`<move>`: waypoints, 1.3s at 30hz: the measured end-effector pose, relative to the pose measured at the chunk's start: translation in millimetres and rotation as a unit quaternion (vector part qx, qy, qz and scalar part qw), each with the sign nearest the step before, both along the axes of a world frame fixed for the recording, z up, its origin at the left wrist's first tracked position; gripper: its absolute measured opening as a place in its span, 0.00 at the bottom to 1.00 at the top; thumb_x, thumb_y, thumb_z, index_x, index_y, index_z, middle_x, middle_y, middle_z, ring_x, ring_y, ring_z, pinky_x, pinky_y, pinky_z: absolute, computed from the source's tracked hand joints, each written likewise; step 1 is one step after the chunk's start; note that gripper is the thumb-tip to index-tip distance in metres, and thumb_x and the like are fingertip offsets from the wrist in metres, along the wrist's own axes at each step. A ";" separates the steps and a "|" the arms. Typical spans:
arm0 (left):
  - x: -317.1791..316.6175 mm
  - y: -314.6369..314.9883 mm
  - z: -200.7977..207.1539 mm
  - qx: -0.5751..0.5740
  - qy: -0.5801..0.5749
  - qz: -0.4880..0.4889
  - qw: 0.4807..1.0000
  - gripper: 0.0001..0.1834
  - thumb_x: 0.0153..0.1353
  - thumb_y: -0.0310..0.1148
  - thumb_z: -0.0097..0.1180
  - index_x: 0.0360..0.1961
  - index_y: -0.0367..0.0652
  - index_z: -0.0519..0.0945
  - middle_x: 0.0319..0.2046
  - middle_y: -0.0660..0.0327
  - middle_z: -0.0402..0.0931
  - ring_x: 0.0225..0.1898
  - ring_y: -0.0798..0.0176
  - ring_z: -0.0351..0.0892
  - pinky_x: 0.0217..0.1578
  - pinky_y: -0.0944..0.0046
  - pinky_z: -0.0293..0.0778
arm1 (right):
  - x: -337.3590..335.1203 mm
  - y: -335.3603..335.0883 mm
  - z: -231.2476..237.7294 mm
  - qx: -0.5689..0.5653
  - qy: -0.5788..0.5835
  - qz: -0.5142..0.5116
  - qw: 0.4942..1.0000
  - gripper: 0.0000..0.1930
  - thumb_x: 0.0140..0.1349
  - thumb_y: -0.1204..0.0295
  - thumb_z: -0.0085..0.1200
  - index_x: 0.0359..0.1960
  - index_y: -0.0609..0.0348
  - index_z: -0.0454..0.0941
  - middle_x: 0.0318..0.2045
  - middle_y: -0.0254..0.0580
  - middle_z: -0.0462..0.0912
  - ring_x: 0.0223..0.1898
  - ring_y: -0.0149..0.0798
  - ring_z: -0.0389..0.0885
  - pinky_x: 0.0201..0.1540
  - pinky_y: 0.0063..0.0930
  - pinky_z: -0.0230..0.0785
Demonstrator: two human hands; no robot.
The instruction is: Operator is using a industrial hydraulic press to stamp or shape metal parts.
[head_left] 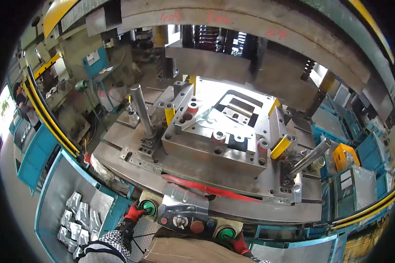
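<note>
My left hand [136, 212], in a red and black glove, reaches onto a round green push button [148, 207] on the press's control box, fingers apart. My right hand [240, 244], gloved alike, touches a second green push button [227, 233] with its fingers stretched out. Neither hand holds anything. Between the buttons stands a control panel [182, 219] with a red knob [197, 226] and a metal hood. Beyond it, the lower die [206, 153] sits on the press bed, with a shiny flat metal part [213, 117] lying on top.
The upper die [210, 63] hangs above the lower one. Guide posts [142, 111] stand at both sides. A blue bin [52, 201] at left holds several formed metal parts [77, 219]. Another bin [298, 252] is at lower right. A person [22, 98] stands far left.
</note>
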State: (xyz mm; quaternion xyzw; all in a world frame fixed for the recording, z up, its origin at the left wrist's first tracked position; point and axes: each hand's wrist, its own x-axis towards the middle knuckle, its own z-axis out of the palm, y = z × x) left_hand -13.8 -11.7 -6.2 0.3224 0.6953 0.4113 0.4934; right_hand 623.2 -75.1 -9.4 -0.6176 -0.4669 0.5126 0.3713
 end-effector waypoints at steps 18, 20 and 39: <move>-9.0 5.4 -1.3 0.072 0.015 -0.050 0.996 0.42 0.51 0.23 0.83 0.69 0.37 0.77 0.58 0.58 0.87 0.53 0.58 0.87 0.57 0.55 0.85 | -17.5 -1.0 71.2 0.028 -0.038 0.021 0.999 0.47 0.57 0.59 0.81 0.74 0.62 0.67 0.67 0.51 0.81 0.68 0.48 0.80 0.72 0.44 0.71; 6.0 20.8 3.7 0.078 -0.008 -0.072 0.994 0.41 0.51 0.23 0.82 0.68 0.37 0.78 0.57 0.58 0.87 0.52 0.58 0.87 0.56 0.54 0.85 | -1.4 -7.7 52.6 -0.025 -0.104 0.014 0.994 0.51 0.56 0.56 0.81 0.76 0.61 0.65 0.69 0.51 0.78 0.70 0.48 0.77 0.73 0.43 0.70; -3.5 208.7 296.7 0.041 0.161 -0.412 0.896 0.26 0.66 0.39 0.73 0.62 0.39 0.85 0.53 0.58 0.90 0.53 0.62 0.87 0.54 0.58 0.82 | 236.1 94.2 130.6 0.065 -0.034 -0.289 0.954 0.30 0.66 0.55 0.72 0.62 0.64 0.83 0.56 0.54 0.88 0.59 0.48 0.86 0.64 0.43 0.75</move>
